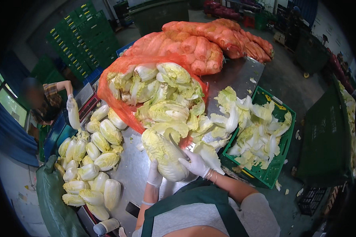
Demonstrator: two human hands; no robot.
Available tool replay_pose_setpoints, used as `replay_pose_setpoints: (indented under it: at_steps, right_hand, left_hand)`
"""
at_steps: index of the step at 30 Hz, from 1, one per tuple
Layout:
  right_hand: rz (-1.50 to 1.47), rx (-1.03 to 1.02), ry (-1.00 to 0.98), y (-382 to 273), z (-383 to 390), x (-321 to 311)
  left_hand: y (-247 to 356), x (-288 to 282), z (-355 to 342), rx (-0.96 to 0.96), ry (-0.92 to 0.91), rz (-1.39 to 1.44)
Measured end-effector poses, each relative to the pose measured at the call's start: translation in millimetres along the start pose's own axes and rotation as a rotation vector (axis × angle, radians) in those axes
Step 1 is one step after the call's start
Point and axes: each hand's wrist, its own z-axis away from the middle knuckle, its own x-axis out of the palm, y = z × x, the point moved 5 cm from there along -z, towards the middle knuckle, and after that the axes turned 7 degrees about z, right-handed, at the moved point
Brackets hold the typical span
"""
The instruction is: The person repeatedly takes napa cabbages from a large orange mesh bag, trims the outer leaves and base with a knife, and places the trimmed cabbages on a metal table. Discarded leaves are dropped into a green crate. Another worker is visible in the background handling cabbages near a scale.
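Note:
My left hand (154, 173), in a white glove, cradles a large pale-green napa cabbage (164, 160) from its left side. My gloved right hand (194, 164) is closed on a knife (174, 144), whose blade lies along the cabbage's upper right. Just beyond them, an open orange mesh sack (110, 98) holds many cabbages and loose leaves. Several trimmed cabbages (112, 191) lie on the steel table (132, 185) to my left. Loose leaves (221, 114) spread to the right, and a green crate (277, 166) there holds more leaves.
A co-worker (47, 98) at the left holds a cabbage in a gloved hand. Full sacks (194, 51) lie at the table's far end, with stacked crates (79, 43) behind. A green bin (320, 138) stands right, a green sack (51, 201) left, a bottle (105, 226) near the lower edge.

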Motion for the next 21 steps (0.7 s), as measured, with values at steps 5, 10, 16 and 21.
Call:
replay_pose_setpoints:
  at_steps: [5,10,16,21]
  right_hand:
    - [-0.237,0.109,0.097,29,-10,-19]
    - [-0.818,0.037,0.56,37,-24,-131]
    - [-0.897,0.273,0.651,161,15,-131]
    - [-0.305,-0.018,0.247,-1,7,-25]
  left_hand:
    - [-15,-1,-15,-0.137,-0.012,0.268]
    - [-4,-11,-3,-0.116,-0.013,0.123]
    - [40,29,2,0.204,-0.049,-0.648]
    - [53,69,20,0.56,0.151,-1.481]
